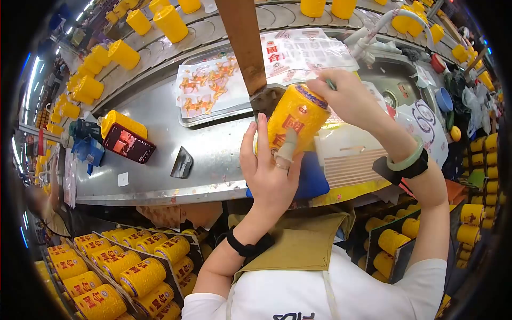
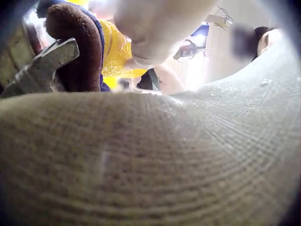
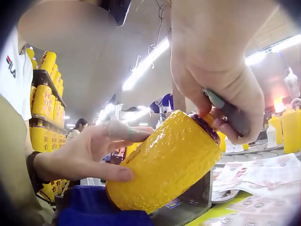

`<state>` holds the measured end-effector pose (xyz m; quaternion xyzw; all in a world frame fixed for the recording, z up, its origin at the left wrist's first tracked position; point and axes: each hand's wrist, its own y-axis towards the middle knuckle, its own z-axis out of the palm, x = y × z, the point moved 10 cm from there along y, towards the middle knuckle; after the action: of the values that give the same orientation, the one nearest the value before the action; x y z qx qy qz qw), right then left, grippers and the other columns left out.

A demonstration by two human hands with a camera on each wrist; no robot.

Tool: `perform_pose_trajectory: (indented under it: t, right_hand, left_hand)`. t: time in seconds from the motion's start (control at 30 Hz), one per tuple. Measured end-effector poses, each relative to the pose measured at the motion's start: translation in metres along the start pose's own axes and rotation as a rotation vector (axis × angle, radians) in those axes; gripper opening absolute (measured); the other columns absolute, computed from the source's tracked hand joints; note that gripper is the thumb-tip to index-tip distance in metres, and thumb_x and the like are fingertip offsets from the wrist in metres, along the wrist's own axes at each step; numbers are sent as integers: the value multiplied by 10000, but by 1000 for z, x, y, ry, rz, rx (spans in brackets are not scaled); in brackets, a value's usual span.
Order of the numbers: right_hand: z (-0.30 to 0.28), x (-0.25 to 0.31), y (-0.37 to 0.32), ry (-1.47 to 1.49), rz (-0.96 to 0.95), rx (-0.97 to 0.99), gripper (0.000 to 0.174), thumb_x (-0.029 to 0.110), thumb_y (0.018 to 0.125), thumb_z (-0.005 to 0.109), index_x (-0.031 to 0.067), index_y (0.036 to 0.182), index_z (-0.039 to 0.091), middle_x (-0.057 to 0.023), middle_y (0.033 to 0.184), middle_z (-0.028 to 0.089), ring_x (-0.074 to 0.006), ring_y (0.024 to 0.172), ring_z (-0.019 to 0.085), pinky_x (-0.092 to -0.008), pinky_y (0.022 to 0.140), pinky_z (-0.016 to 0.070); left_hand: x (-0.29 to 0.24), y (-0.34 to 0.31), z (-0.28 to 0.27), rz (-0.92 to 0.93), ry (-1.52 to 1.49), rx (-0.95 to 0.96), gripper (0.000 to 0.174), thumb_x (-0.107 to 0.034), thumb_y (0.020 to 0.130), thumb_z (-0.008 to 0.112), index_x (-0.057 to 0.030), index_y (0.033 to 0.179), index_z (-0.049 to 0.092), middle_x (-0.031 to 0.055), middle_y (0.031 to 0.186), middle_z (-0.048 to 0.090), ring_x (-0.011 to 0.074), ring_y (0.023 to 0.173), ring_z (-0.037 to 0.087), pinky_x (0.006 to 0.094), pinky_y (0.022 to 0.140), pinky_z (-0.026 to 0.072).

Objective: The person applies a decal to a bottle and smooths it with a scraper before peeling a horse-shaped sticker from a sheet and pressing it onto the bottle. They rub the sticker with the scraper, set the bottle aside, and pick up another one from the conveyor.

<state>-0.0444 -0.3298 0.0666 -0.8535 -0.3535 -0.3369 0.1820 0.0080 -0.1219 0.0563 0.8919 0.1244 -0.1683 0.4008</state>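
Observation:
A yellow embossed bottle (image 1: 298,118) with red characters and a purple-blue patterned band round its shoulder lies tilted over a blue padded rest (image 1: 314,178). My left hand (image 1: 271,173) holds its body, the thumb on one side and the fingers on the other; one finger wears a pale finger cot (image 1: 288,145). At the neck end, my right hand (image 1: 346,98) has its fingers curled round a small dark, green-tipped piece (image 3: 230,113), close against the patterned band (image 3: 207,127). What this piece is, I cannot tell.
On the steel bench lie a phone (image 1: 128,143) against another yellow bottle, a dark scoop-like piece (image 1: 182,162) and a tray with horse decals (image 1: 205,85). A rusty post (image 1: 242,40) stands just beyond the bottle. Crates of yellow bottles (image 1: 144,277) flank me; a conveyor (image 1: 202,29) runs behind.

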Motion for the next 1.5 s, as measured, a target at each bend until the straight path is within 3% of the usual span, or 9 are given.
perform_pose_trajectory:
  t: [0.07,0.37,0.7,0.97,1.03,1.2,1.33,1.4,1.5]
  right_hand:
    - [-4,2,1,63,-80,-87,486,377,974,620,-94,864,668,-198,799,671,-252,703,617,-385,687,513]
    - [-7,6,-2,28,-71,-77,478,345,968,626,-126,902,674,-266,844,668,-346,755,645,-418,739,513]
    - [-9,10,-6,12,-81,-117,489,349,972,618,-128,878,671,-262,791,663,-347,729,647,-426,728,514]
    - [-8,4,-9,77,-118,-200,473,371,953,640,-87,851,703,-253,769,668,-369,714,660,-460,713,521]
    - [2,5,-8,12,-69,-17,330,290,1001,633,-32,946,683,-192,877,669,-330,843,642,-407,779,498]
    - [-93,46,-107,-93,-230,-465,293,249,976,689,-39,939,649,-218,932,660,-412,878,638,-459,773,486]
    - [-183,45,-241,-238,-148,-756,274,217,982,693,-38,917,617,-167,877,622,-294,830,633,-380,765,488]
    - [-220,27,-312,-369,123,-854,254,199,986,679,-33,916,602,-137,865,604,-239,815,614,-350,772,481]
    - [-259,1,-425,-550,377,-1092,255,220,970,681,-35,974,686,-193,907,648,-359,845,657,-405,762,500]
  left_hand:
    - [3,-1,2,-15,-12,-8,594,-111,804,859,-109,1360,650,254,1557,472,462,1398,443,516,1113,410]
    - [5,3,3,-57,-37,1,619,-124,802,864,-34,1368,629,281,1545,482,471,1423,442,520,1111,417]
    - [-8,-9,5,43,23,-47,411,-111,829,848,-91,1226,746,245,1482,570,478,1373,500,525,1108,426]
    - [-18,11,12,58,37,166,630,-250,736,896,-148,1332,718,285,1633,347,546,1473,315,639,1184,287]
    - [-29,2,3,84,-49,208,640,-243,746,892,-141,1350,703,280,1632,350,546,1485,291,646,1193,262]
    - [-48,10,-40,160,-9,67,660,-347,916,773,-88,1485,561,241,1630,375,496,1503,305,611,1212,234]
    - [-64,28,-50,320,-48,34,645,-421,1013,636,-49,1520,491,229,1619,398,451,1500,340,605,1208,252]
    - [-70,33,-41,375,-122,39,615,-429,1034,594,-38,1501,507,215,1614,412,445,1495,351,608,1209,249]
    - [-76,40,-20,340,-269,218,557,-382,1050,588,-21,1470,536,181,1631,398,417,1507,334,581,1225,237]
